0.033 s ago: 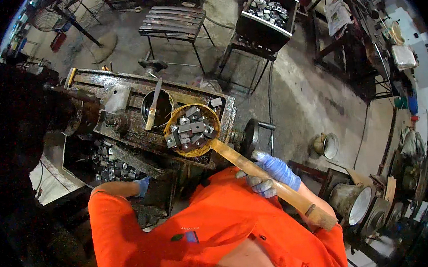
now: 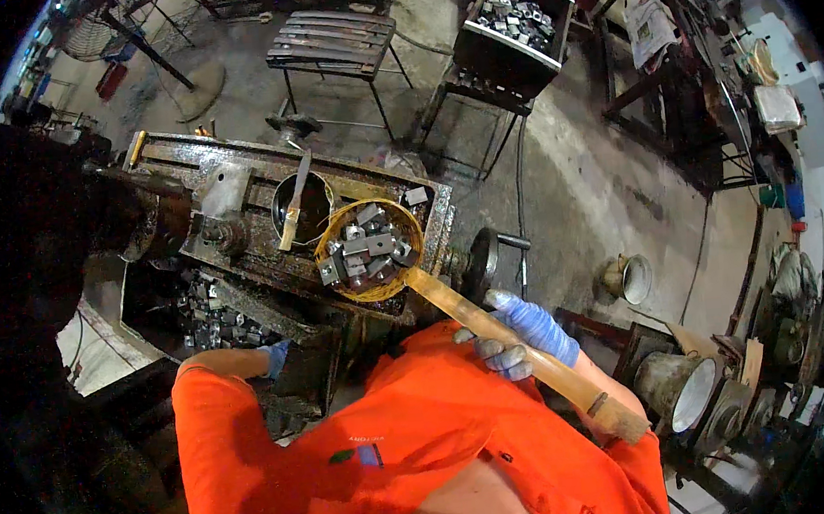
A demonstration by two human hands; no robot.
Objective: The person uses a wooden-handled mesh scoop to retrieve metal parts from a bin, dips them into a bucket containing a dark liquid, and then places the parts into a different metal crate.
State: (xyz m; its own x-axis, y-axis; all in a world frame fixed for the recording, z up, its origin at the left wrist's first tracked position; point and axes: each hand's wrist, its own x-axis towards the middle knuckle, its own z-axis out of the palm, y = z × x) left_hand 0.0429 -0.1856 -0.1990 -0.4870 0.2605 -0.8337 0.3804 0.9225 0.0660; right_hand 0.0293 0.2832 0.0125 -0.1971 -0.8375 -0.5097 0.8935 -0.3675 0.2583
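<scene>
My right hand (image 2: 535, 332), in a blue and grey glove, is closed round a long flat wooden stick (image 2: 559, 373). A dark band crosses the stick near its rough lower end. Its upper end meets the rim of a round yellow basket (image 2: 327, 232) full of square metal blocks (image 2: 380, 245) with holes. My left hand (image 2: 276, 359), in a blue glove, hangs beside the machine at lower left; its fingers are mostly hidden. Left of the basket, a flat brush (image 2: 293, 216) lies across a round pot (image 2: 282, 194) of dark liquid.
Basket and pot stand on a slotted machine table (image 2: 167, 143), with one loose block (image 2: 415, 198) at its right. A handwheel (image 2: 481, 264) juts out nearby. More blocks (image 2: 211, 314) fill a bin below. Beyond are a slatted stool (image 2: 332, 45) and a box of parts (image 2: 563, 31).
</scene>
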